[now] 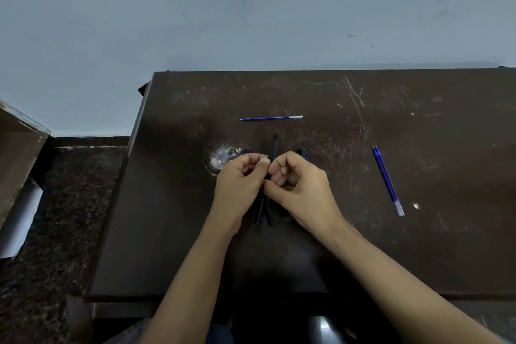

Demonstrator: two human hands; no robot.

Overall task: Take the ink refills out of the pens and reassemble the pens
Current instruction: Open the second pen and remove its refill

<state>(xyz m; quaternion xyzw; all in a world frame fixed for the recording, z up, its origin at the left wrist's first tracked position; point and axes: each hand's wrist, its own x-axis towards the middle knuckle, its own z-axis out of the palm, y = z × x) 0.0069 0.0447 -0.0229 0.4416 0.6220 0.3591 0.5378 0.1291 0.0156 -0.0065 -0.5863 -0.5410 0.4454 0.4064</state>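
Note:
My left hand (pixel 240 184) and my right hand (pixel 300 184) meet over the middle of the dark table (pixel 418 246), fingers curled around several dark pens (pixel 262 211). One pen barrel (pixel 274 145) sticks up past my fingertips; other ends poke out below my palms. A dark pen end (pixel 303 152) shows behind my right hand, another (pixel 245 151) behind my left. One blue ink refill (pixel 272 118) lies crosswise farther back. Two blue refills (pixel 388 180) lie side by side to the right.
A worn pale patch (pixel 222 158) marks the tabletop left of my hands. The table's left edge (pixel 122 176) drops to a speckled dark floor (pixel 55 204). A wooden piece (pixel 19 148) stands at far left. A blue-grey wall rises behind.

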